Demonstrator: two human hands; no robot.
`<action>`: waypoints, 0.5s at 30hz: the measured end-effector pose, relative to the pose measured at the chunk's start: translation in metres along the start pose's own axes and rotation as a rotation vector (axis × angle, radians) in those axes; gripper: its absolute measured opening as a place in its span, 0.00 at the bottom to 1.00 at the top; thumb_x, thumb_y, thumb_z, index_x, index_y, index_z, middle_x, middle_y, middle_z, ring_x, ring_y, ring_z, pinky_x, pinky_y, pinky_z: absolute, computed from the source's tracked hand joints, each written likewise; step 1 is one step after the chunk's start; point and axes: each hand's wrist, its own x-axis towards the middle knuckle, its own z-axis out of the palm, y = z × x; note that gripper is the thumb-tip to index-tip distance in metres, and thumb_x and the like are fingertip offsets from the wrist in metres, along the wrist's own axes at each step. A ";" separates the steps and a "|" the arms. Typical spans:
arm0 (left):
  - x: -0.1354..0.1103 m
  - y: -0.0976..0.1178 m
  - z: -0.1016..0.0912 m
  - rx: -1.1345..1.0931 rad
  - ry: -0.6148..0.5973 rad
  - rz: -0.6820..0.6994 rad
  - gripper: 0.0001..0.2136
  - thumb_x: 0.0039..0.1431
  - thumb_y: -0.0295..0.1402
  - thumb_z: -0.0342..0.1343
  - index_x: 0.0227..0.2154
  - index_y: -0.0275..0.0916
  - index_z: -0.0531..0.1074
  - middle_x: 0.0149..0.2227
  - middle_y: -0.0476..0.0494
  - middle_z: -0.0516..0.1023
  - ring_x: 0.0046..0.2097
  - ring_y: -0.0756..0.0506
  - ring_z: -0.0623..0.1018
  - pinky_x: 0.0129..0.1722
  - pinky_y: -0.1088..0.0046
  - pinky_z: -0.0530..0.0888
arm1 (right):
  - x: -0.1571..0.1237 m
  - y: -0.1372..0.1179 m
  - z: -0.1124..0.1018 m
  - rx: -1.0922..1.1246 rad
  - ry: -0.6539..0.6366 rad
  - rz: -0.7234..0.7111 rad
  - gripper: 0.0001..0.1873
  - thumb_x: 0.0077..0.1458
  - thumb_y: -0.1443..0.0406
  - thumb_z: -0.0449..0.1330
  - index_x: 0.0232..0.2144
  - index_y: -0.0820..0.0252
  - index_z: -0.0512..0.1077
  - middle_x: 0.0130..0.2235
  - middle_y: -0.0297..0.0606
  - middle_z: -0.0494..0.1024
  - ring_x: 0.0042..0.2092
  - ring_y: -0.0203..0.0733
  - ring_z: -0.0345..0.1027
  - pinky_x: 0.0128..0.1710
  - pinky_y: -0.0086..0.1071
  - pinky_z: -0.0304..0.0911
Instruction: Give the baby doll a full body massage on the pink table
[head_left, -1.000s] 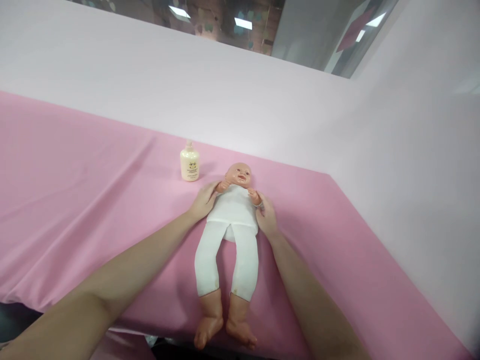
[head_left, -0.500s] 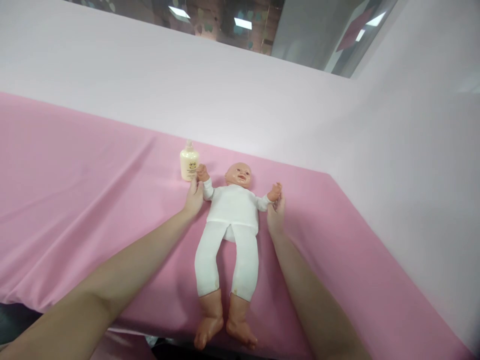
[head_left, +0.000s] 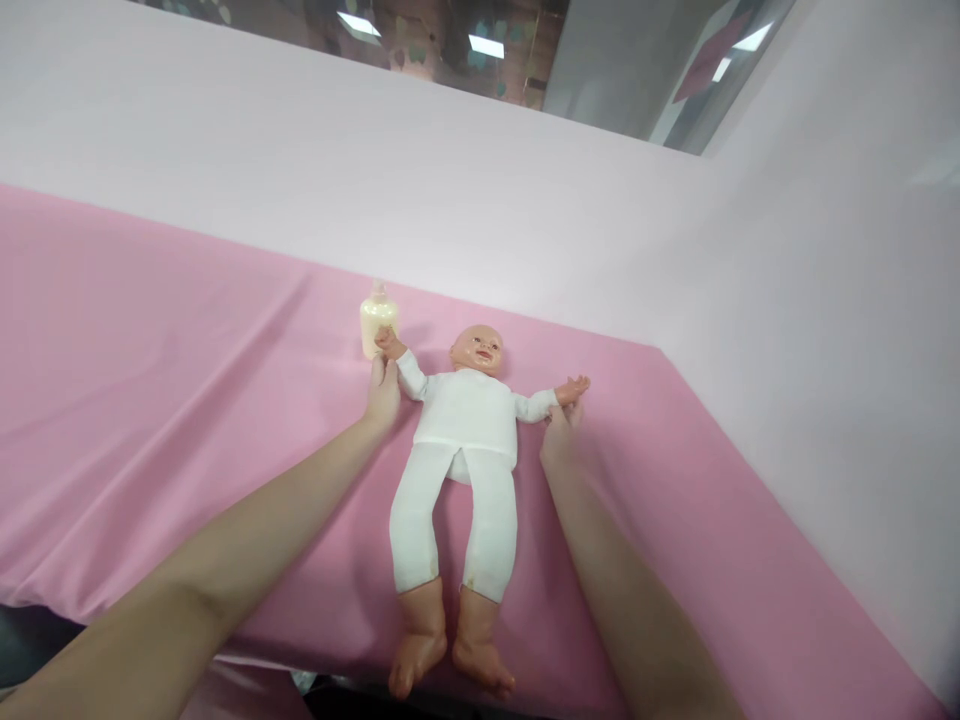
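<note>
A baby doll (head_left: 466, 415) in a white top and white trousers lies on its back, its head towards the wall and its bare feet towards me. My left hand (head_left: 383, 392) is closed on the doll's arm at the left, by the wrist. At the right, my right hand (head_left: 562, 435) grips the doll's other arm near its wrist, fingers partly hidden behind it. Both doll arms are spread out to the sides. Just behind the doll's left-side hand stands a cream pump bottle (head_left: 372, 318), partly covered by that hand.
Pink cloth (head_left: 187, 400) covers the table, with folds at the left. A white wall (head_left: 480, 200) runs along the back and right side. Above it is a window (head_left: 480, 50) with reflected lights. The table's front edge lies just beyond the doll's feet.
Both my hands have moved outward with the doll's arms, spreading them wider. The doll's left-side hand now overlaps the bottle; the right-side arm has swung out and lower. Body and legs have not moved.
</note>
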 end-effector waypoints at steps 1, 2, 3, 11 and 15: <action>-0.003 0.003 0.001 0.012 -0.035 0.028 0.18 0.76 0.52 0.53 0.57 0.46 0.72 0.60 0.36 0.80 0.64 0.36 0.80 0.65 0.53 0.77 | -0.001 -0.005 0.004 0.036 0.025 0.007 0.44 0.54 0.70 0.59 0.72 0.43 0.68 0.78 0.36 0.65 0.81 0.55 0.53 0.77 0.57 0.60; -0.005 0.006 0.002 0.023 -0.080 0.067 0.19 0.76 0.51 0.54 0.60 0.45 0.72 0.63 0.35 0.79 0.66 0.36 0.78 0.67 0.53 0.76 | -0.003 -0.010 0.008 0.038 0.025 0.010 0.43 0.53 0.70 0.60 0.71 0.45 0.70 0.78 0.37 0.66 0.81 0.54 0.53 0.78 0.56 0.57; -0.007 0.009 0.002 0.035 -0.129 0.108 0.21 0.76 0.50 0.54 0.62 0.44 0.71 0.66 0.34 0.78 0.68 0.36 0.76 0.69 0.53 0.74 | -0.005 -0.016 0.013 0.006 -0.002 0.011 0.42 0.53 0.69 0.61 0.71 0.47 0.70 0.77 0.39 0.67 0.81 0.55 0.53 0.79 0.56 0.57; -0.015 0.017 0.005 0.356 -0.441 0.406 0.22 0.74 0.49 0.55 0.60 0.41 0.75 0.60 0.32 0.81 0.62 0.32 0.79 0.68 0.45 0.72 | -0.017 -0.035 0.022 -0.279 -0.280 0.019 0.35 0.58 0.62 0.61 0.68 0.53 0.71 0.72 0.45 0.74 0.73 0.53 0.67 0.76 0.55 0.61; -0.018 0.020 0.005 0.436 -0.525 0.466 0.19 0.72 0.48 0.58 0.58 0.44 0.78 0.57 0.35 0.83 0.60 0.32 0.79 0.68 0.44 0.72 | -0.019 -0.036 0.021 -0.486 -0.459 -0.098 0.32 0.55 0.68 0.60 0.62 0.50 0.78 0.63 0.41 0.83 0.66 0.55 0.73 0.74 0.58 0.62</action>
